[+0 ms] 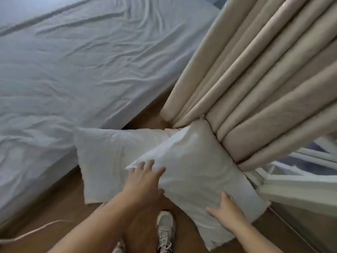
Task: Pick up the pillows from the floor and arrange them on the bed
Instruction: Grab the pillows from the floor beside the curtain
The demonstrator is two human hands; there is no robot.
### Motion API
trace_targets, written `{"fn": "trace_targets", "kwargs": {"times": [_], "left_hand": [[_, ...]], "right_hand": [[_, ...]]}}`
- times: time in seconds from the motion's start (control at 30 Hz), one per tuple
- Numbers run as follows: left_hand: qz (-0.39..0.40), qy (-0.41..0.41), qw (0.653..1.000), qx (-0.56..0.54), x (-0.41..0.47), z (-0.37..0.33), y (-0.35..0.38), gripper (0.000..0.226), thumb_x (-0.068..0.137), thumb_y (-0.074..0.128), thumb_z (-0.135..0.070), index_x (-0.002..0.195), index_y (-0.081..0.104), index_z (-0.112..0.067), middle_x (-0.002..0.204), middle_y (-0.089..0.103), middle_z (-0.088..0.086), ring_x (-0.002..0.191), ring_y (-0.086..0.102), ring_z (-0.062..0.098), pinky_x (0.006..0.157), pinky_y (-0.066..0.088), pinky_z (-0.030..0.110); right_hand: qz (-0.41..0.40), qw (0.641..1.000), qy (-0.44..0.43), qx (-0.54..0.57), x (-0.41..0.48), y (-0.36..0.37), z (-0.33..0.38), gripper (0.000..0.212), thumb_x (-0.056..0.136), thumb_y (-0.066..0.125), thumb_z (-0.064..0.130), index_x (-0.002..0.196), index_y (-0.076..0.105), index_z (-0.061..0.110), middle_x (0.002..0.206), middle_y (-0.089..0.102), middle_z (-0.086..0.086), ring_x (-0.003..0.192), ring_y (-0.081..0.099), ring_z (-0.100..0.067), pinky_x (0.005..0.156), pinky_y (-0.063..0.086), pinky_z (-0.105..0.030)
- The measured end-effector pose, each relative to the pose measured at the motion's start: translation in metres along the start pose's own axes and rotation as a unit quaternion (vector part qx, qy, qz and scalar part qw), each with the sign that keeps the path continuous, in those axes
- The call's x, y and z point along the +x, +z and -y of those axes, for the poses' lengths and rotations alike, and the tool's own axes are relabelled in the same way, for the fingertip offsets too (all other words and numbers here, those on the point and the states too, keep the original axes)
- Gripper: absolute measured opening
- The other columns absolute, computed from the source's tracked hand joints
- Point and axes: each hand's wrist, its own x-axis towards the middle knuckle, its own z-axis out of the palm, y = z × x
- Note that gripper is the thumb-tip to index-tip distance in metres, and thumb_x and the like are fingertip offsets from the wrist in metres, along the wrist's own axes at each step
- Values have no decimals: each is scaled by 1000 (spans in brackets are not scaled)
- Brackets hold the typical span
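Two white pillows lie on the wooden floor (63,199) between the bed (82,70) and the curtain. The upper pillow (193,161) rests slantwise across the lower pillow (109,154), its far end against the curtain. My left hand (144,179) lies on the upper pillow's left corner, fingers spread over the edge and thumb at its underside. My right hand (226,210) presses flat on the pillow's near right part, fingers apart. Neither hand has closed around the fabric. The bed carries only a wrinkled pale sheet.
A beige pleated curtain (264,79) hangs at the right, with a white window frame (291,189) below it. My shoe (165,229) stands on the floor under the pillows' near edge. A thin white cable (36,231) runs along the floor beside the bed.
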Motion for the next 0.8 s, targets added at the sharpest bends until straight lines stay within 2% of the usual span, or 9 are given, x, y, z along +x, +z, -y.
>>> {"fn": "trace_targets", "kwargs": {"times": [0.1, 0.23, 0.3, 0.37, 0.4, 0.47, 0.5, 0.57, 0.8], "left_hand": [[-28, 167, 967, 192, 105, -27, 52, 112, 73, 68, -59, 145, -15, -38, 154, -31, 11, 137, -29, 45, 106, -10, 72], [-90, 289, 909, 287, 218, -62, 116, 141, 54, 79, -63, 142, -28, -36, 148, -43, 12, 127, -45, 43, 100, -19, 76], [-125, 302, 894, 306, 258, -61, 142, 136, 54, 74, -68, 144, -22, -35, 152, -35, 14, 132, -38, 44, 102, -12, 77], [-135, 322, 881, 318, 283, -52, 156, 115, 62, 71, -64, 149, 1, -33, 159, -5, 18, 141, -11, 46, 105, 4, 76], [-153, 344, 872, 312, 290, -47, 161, 96, 68, 70, -57, 146, 22, -29, 155, 19, 20, 140, 13, 44, 105, 19, 72], [-204, 405, 848, 275, 295, -42, 163, 40, 78, 68, -34, 113, 60, -16, 114, 62, 16, 107, 57, 35, 85, 46, 53], [-222, 422, 843, 249, 293, -43, 159, 15, 79, 65, -21, 92, 66, -13, 89, 67, 12, 85, 64, 31, 72, 48, 44], [-208, 415, 865, 190, 284, -49, 142, 9, 79, 59, -8, 74, 66, -11, 71, 65, 9, 69, 65, 30, 63, 44, 37], [-145, 350, 913, 152, 187, 25, 29, 17, 85, 54, -19, 99, 64, -18, 99, 68, 1, 97, 64, 27, 77, 40, 32]], "right_hand": [[-59, 996, 68, -7, 80, 20, -40, 128, 61, 81, 56, 148, -6, 19, 156, 11, -10, 137, 24, -33, 106, 35, -45], [-85, 990, 65, -91, 177, 65, -81, 150, 48, 80, 68, 139, -32, 26, 154, -28, 2, 143, -13, -27, 109, 17, -61], [-117, 987, 52, -96, 217, 94, -86, 144, 54, 77, 67, 143, -26, 19, 156, -19, -2, 144, -5, -28, 111, 19, -58], [-211, 977, 12, -31, 246, 121, -86, 100, 73, 75, 49, 146, 19, 11, 152, 27, -10, 135, 31, -31, 103, 36, -48], [-283, 959, -24, 13, 254, 132, -83, 58, 81, 72, 30, 128, 48, 6, 131, 52, -15, 117, 51, -33, 89, 44, -41], [-365, 928, -27, 69, 258, 135, -74, 4, 84, 62, 0, 80, 64, 2, 85, 67, -20, 78, 63, -33, 64, 40, -30], [-371, 924, -7, 89, 256, 129, -72, 16, 83, 59, -5, 70, 61, 2, 74, 66, -20, 69, 62, -32, 59, 36, -28], [-346, 931, 14, 118, 236, 113, -72, 24, 84, 55, -4, 62, 55, 4, 65, 62, -14, 61, 58, -28, 50, 31, -29], [-339, 932, -17, 127, 82, 59, 6, 31, 79, 65, 2, 57, 51, 18, 57, 53, 1, 54, 50, -15, 46, 33, -31]]}}
